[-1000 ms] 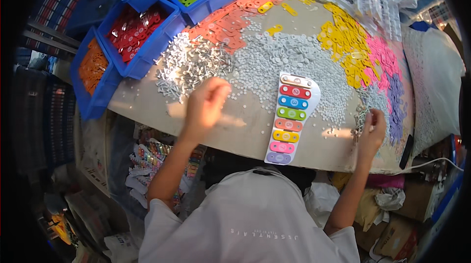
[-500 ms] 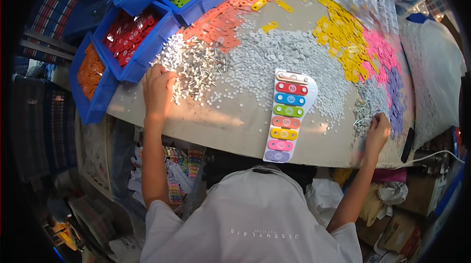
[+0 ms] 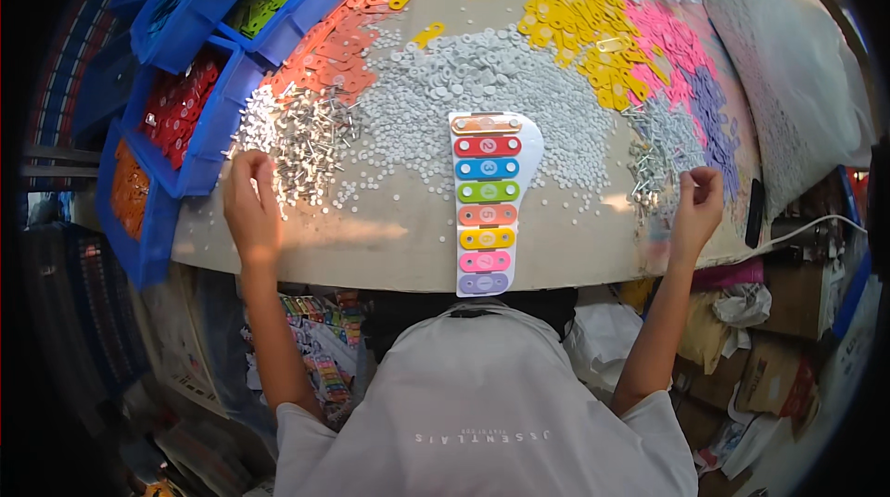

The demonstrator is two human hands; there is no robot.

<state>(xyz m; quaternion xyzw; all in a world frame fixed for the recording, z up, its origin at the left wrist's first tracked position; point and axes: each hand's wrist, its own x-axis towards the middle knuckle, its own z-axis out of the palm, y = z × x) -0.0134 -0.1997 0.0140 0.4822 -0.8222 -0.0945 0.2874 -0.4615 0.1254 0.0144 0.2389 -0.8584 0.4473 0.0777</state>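
Observation:
A white xylophone-shaped board (image 3: 527, 146) lies near the table's front edge, carrying a column of coloured bars. White caps show on the ends of the upper bars; the lower ones, such as the pink bar (image 3: 484, 261), show bare holes. My left hand (image 3: 252, 205), fingers curled together, is at the near left edge of a pile of shiny metal pins (image 3: 311, 149). My right hand (image 3: 697, 210) has thumb and fingers pinched beside a second metal pin pile (image 3: 660, 149). Whatever is between the fingers of either hand is too small to make out.
Small white caps (image 3: 464, 70) spread across the middle. Loose salmon bars (image 3: 338, 57), yellow bars (image 3: 579, 10), pink bars (image 3: 672, 43) and purple bars (image 3: 714, 117) lie around them. Blue bins (image 3: 243, 80) stand left. A translucent bag (image 3: 797, 70) and dark phone-like object (image 3: 756, 210) are right.
The whole view has shifted and turned, so the board now looks more upright. Relative to the pin piles, my left hand has drawn back slightly toward me; my right hand has moved slightly outward.

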